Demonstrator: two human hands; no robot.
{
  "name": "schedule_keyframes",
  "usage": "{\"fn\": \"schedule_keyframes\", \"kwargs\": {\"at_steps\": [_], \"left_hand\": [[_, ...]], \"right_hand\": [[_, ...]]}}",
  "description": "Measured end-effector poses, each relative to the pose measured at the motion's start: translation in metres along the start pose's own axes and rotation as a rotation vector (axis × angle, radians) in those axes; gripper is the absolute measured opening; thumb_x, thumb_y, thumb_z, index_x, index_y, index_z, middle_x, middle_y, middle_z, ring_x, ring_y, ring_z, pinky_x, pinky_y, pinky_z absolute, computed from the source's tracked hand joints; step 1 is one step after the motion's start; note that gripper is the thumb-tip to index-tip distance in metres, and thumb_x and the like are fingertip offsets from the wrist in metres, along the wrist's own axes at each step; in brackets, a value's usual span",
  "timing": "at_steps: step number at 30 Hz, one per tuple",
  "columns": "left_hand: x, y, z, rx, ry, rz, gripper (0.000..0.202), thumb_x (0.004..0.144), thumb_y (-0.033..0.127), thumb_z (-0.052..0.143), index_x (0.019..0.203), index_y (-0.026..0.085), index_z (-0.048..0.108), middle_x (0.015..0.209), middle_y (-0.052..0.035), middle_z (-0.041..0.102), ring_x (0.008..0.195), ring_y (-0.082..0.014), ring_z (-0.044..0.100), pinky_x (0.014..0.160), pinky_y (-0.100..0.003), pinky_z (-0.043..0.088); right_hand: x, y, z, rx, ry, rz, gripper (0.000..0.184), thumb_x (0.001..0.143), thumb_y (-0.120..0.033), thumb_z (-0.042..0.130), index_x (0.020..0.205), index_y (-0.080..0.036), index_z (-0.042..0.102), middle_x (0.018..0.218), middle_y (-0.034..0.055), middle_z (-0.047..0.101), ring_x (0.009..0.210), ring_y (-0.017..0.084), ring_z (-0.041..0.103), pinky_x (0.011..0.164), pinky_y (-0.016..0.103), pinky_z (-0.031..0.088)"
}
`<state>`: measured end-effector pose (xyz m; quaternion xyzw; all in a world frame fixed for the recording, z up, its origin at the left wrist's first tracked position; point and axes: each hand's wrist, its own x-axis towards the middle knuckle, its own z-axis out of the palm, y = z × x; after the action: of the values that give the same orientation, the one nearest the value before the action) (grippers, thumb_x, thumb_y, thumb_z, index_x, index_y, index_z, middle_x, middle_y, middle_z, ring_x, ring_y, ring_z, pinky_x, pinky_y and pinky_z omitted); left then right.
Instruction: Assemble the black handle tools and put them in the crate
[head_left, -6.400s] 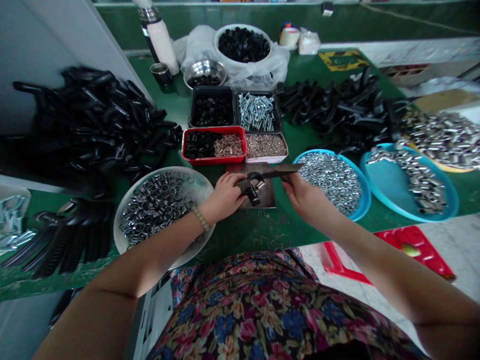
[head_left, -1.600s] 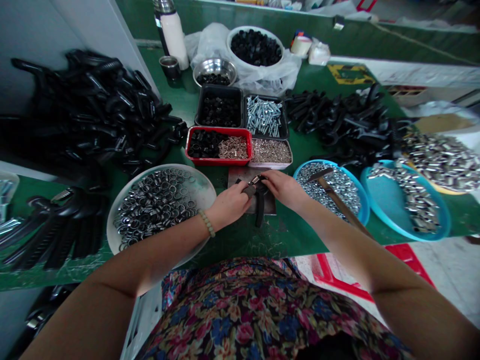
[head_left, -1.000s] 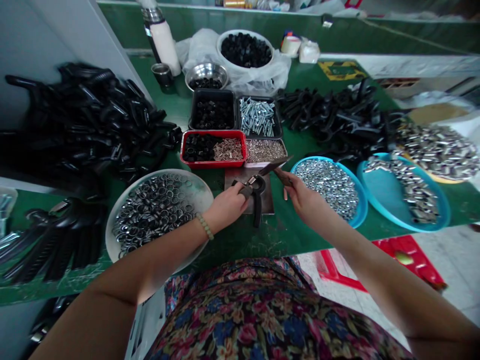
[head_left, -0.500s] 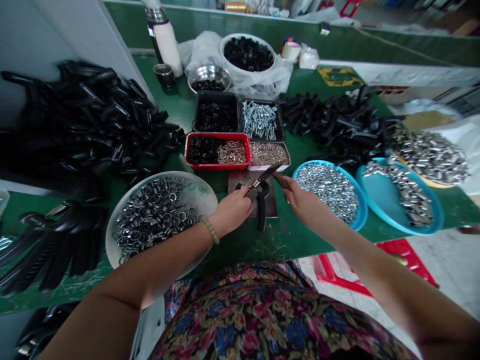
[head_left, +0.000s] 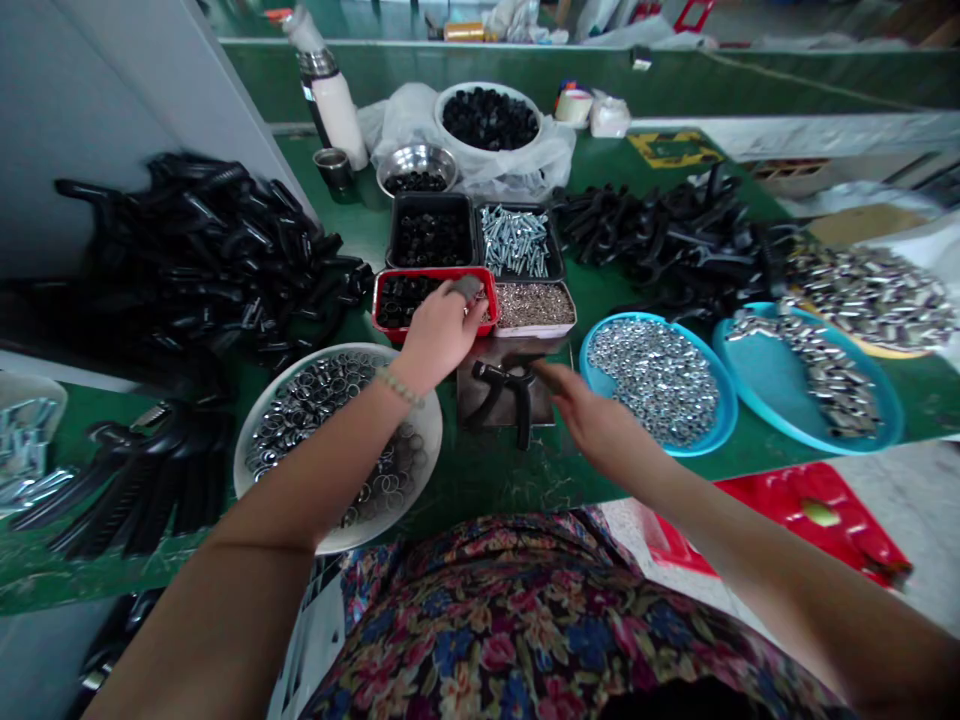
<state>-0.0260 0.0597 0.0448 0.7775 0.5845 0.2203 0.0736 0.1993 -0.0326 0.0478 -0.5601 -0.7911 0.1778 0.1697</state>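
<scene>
With its fingers over the red tray (head_left: 390,332), hold impossible to tell, the left hand (head_left: 442,335) was apparently fetching a small piece, which called for a neat pinch, while the right hand (head_left: 592,425) gripped the hammer (head_left: 546,370) beside the black part (head_left: 523,408) on the metal plate (head_left: 491,350), which the left had steadied a moment earlier.

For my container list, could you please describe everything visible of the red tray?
The red tray is rectangular, glossy and plastic-looking, upright on the green table behind the metal plate. Black parts lie at left; some copper-coloured pieces show at right. The left hand reaches over it, hiding part; finger contact is unclear.
</scene>
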Motion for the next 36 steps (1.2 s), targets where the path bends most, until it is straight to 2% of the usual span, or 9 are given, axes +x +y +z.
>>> {"fn": "schedule_keyframes", "kwargs": {"at_steps": [3,6,10,16,20,24,28,32,36], "left_hand": [[0.060,0.009,0.014,0.102,-0.117,0.136,0.030,0.095,0.027,0.043,0.100,0.011,0.068,0.105,-0.0133,0.065,0.105,-0.0258,0.053,0.092,-0.042,0.040],[0.093,0.025,0.042,0.198,-0.261,0.183,0.022,0.090,0.019,0.049,0.093,0.013,0.070,0.103,-0.0135,0.067,0.109,-0.0297,0.050,0.092,-0.048,0.035],[0.095,0.032,0.063,0.220,-0.255,0.190,0.022,0.090,0.021,0.050,0.094,0.015,0.070,0.103,-0.0123,0.067,0.108,-0.0292,0.051,0.092,-0.048,0.032],[0.099,0.029,0.057,0.105,-0.199,0.118,0.029,0.094,0.026,0.042,0.098,0.013,0.068,0.102,-0.0130,0.068,0.100,-0.0258,0.058,0.089,-0.042,0.038],[0.074,0.031,0.044,-0.096,-0.125,0.083,0.027,0.094,0.027,0.045,0.101,0.011,0.067,0.095,-0.0113,0.070,0.091,-0.0210,0.063,0.086,-0.034,0.043],[0.007,0.024,0.038,-0.285,-0.161,0.128,0.026,0.093,0.034,0.051,0.094,0.014,0.068,0.087,-0.0067,0.068,0.083,-0.0175,0.063,0.083,-0.030,0.047],[-0.042,0.013,0.052,-0.279,-0.124,0.189,0.026,0.094,0.033,0.049,0.088,0.013,0.067,0.095,-0.0074,0.063,0.088,-0.0165,0.060,0.083,-0.029,0.048],[-0.047,0.012,0.064,-0.079,-0.126,0.263,0.031,0.096,0.034,0.044,0.088,0.014,0.065,0.093,-0.0070,0.061,0.086,-0.0172,0.057,0.080,-0.030,0.047],[-0.044,0.016,0.060,0.139,-0.159,0.339,0.030,0.096,0.032,0.043,0.086,0.012,0.065,0.092,-0.0085,0.060,0.087,-0.0192,0.056,0.079,-0.031,0.046]], "right_hand": [[-0.003,0.002,0.006,-0.025,-0.080,-0.009,0.043,0.094,-0.027,0.039,0.135,-0.020,0.048,0.096,0.0106,0.073,0.070,0.026,0.071,0.063,0.039,0.057],[-0.004,0.006,-0.002,0.045,0.138,0.042,0.045,0.096,-0.032,0.037,0.140,-0.024,0.042,0.112,0.0114,0.069,0.090,0.028,0.070,0.070,0.039,0.057],[-0.008,0.016,-0.015,0.047,0.255,0.174,0.046,0.095,-0.038,0.037,0.137,-0.020,0.045,0.098,0.0135,0.072,0.080,0.030,0.070,0.062,0.039,0.054],[-0.007,0.030,-0.008,0.096,0.254,0.206,0.046,0.094,-0.039,0.038,0.134,-0.018,0.047,0.096,0.0142,0.072,0.080,0.030,0.069,0.063,0.038,0.053],[-0.009,0.033,-0.003,0.106,0.240,0.213,0.046,0.094,-0.039,0.039,0.134,-0.018,0.048,0.097,0.0135,0.072,0.081,0.029,0.069,0.064,0.037,0.052],[-0.012,0.034,-0.002,0.147,0.246,0.219,0.047,0.094,-0.039,0.039,0.134,-0.018,0.048,0.100,0.0138,0.072,0.084,0.030,0.069,0.066,0.038,0.053],[-0.011,0.033,0.000,0.166,0.234,0.247,0.048,0.094,-0.042,0.039,0.134,-0.016,0.049,0.099,0.0142,0.071,0.082,0.030,0.068,0.067,0.040,0.053],[-0.009,0.030,0.003,0.189,0.235,0.222,0.048,0.094,-0.041,0.039,0.133,-0.017,0.049,0.103,0.0138,0.071,0.084,0.029,0.068,0.068,0.039,0.053],[-0.011,0.030,0.006,0.206,0.243,0.203,0.047,0.094,-0.040,0.040,0.134,-0.017,0.048,0.110,0.0138,0.069,0.091,0.029,0.068,0.072,0.040,0.053]]}}
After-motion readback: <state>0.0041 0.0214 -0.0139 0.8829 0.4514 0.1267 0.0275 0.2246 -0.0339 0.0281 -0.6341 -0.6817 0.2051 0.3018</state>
